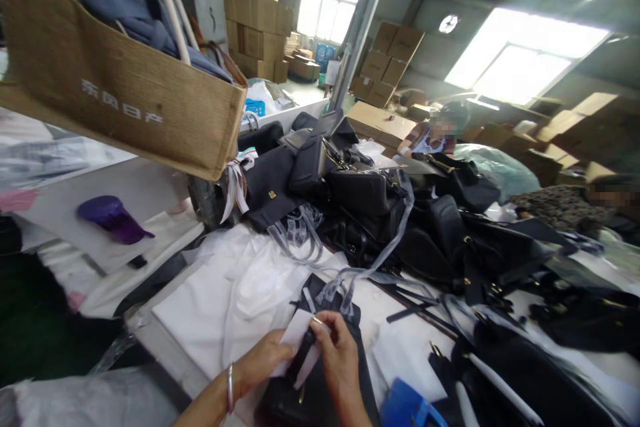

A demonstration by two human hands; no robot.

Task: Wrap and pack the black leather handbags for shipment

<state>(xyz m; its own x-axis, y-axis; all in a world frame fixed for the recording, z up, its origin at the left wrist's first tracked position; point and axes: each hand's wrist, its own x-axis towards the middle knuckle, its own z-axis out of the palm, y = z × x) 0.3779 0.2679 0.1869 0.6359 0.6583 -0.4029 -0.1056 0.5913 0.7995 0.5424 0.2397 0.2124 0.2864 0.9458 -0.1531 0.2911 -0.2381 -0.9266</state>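
A black handbag lies in front of me at the table's near edge. My left hand, with a silver bangle at the wrist, is closed on a white sheet of paper or thin foam against the bag's black strap. Thumb and fingers of my right hand pinch the strap's upper end, where a small gold-coloured metal piece shows. The white sheet lies partly behind the strap. My fingers hide exactly how the two are joined.
Black bags are heaped across the table, with clear plastic-wrapped straps trailing from them. White sheets lie to the left, a blue plastic object at right. A jute bag hangs at upper left. Two people sit beyond the heap.
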